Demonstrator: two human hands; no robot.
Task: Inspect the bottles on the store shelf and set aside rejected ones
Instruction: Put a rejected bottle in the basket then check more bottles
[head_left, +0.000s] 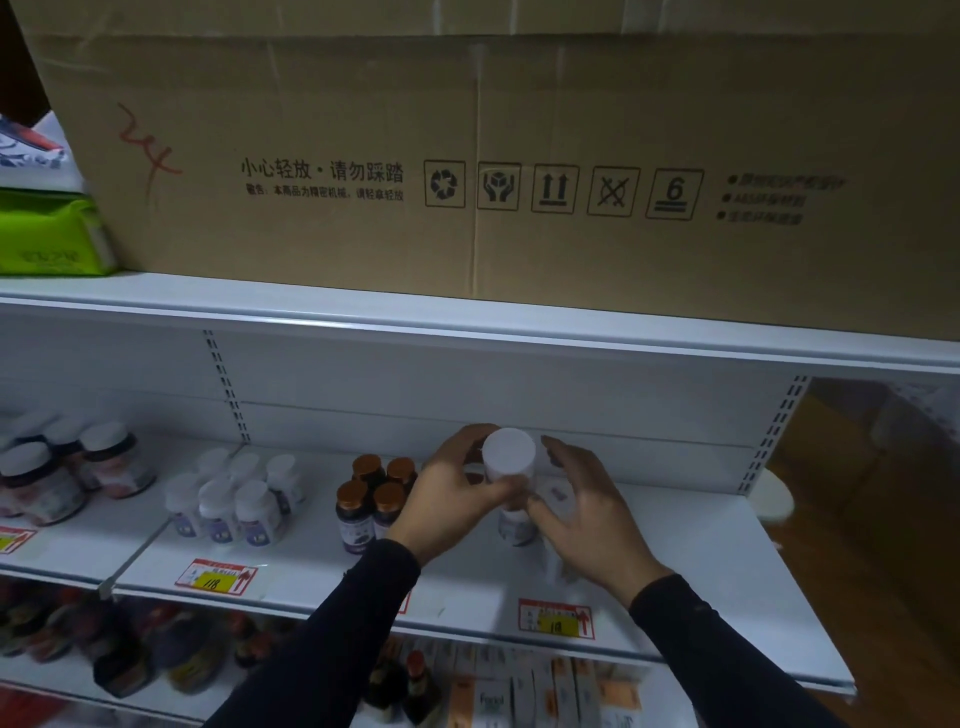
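Head view: 1 white-capped bottle (509, 470) is held up over the middle shelf (675, 535) for inspection.

The bottle is gripped by the left hand (452, 488), fingers curled round its body, its long axis tilted so the cap faces the camera. The right hand (576, 512) is just beside it with fingers spread, and nothing is plainly gripped by it. A second bottle (558, 496) appears behind its thumb, but contact cannot be told. The label is hidden by the left fingers, and the lower body is blurred. 4 brown-capped bottles (376, 499) stand just left.
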